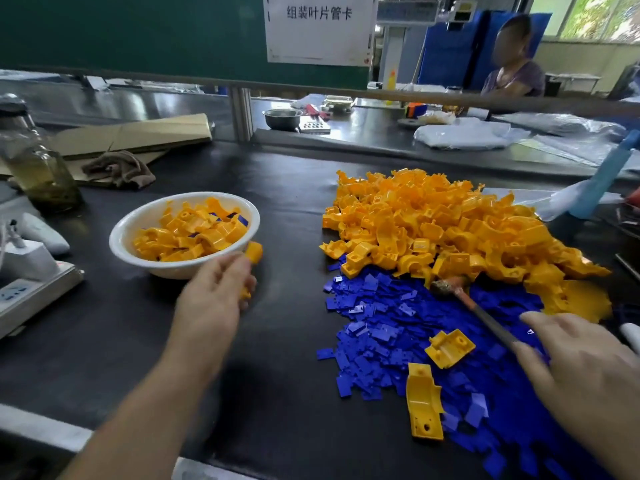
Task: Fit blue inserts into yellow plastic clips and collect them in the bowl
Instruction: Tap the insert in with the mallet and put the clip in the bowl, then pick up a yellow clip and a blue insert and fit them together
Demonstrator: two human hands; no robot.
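A white bowl (138,216) at left centre holds several yellow clips with blue inserts showing in some. My left hand (218,292) is at the bowl's near right rim and grips a yellow clip (254,251) that sticks out past the fingertips. On the right lies a big heap of yellow clips (450,230), with a spread of blue inserts (381,323) in front of it. Two loose yellow clips (450,348) (424,400) lie on the blue inserts. My right hand (581,368) hovers over the inserts with fingers straight, at the handle end of a small hammer (446,285).
A glass jar (38,168), flattened cardboard (131,133) and a brown cloth (117,168) sit at back left. A power strip (14,292) lies at the left edge. A blue bottle (602,178) stands far right. Beyond a rail are a metal bowl (282,117) and a seated person (512,71).
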